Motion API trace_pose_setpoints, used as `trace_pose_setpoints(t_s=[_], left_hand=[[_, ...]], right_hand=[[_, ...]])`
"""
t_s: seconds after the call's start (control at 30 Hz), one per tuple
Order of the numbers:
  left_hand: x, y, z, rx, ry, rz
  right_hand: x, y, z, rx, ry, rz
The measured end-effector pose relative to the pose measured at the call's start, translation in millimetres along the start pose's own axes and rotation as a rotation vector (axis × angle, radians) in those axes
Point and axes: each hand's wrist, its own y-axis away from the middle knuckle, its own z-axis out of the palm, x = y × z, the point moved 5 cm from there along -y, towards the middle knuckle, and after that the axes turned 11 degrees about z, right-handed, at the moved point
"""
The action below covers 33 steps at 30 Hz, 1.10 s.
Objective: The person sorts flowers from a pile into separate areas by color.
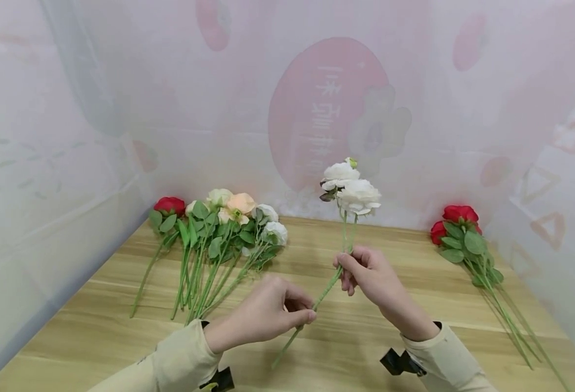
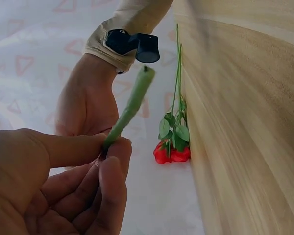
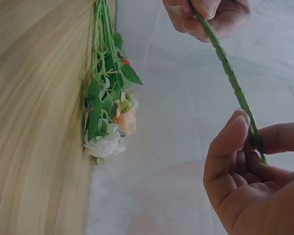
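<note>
A white artificial flower (image 1: 358,196) with two full blooms and a small bud is held up over the table, its green stem slanting down to the left. My right hand (image 1: 368,275) pinches the stem just below where it forks. Lower down, the thumb and fingers of my left hand (image 1: 272,310) pinch the same stem, and its cut end sticks out past them. In the left wrist view that stem end (image 2: 132,103) points up toward the camera. The right wrist view shows the stem (image 3: 228,68) running between both hands; the blooms are outside that view.
Left on the wooden table (image 1: 365,348) lie a red rose (image 1: 169,206) and a bunch with a peach flower (image 1: 240,204) and white flowers (image 1: 274,232). Red roses (image 1: 461,214) with long stems lie at the right. Printed cloth (image 1: 209,109) encloses the back and sides.
</note>
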Motion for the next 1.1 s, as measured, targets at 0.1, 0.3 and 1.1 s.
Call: trace_pose_setpoints(t_s=[0.1,0.3,1.1], left_hand=[[-0.5,-1.4,2.5,-0.035,0.010,-0.003],[-3.6,-2.4,1.7,-0.077,-0.044,-0.002],[-42.8,30.8,-48.0,-0.097,-0.485,-0.087]], right_hand=[[3,0.1,-3,-0.012,0.018,-0.010],[16,0.5,-28,-0.016,0.079,0.051],[109,-30.1,-202,-0.024,0.497,0.445]])
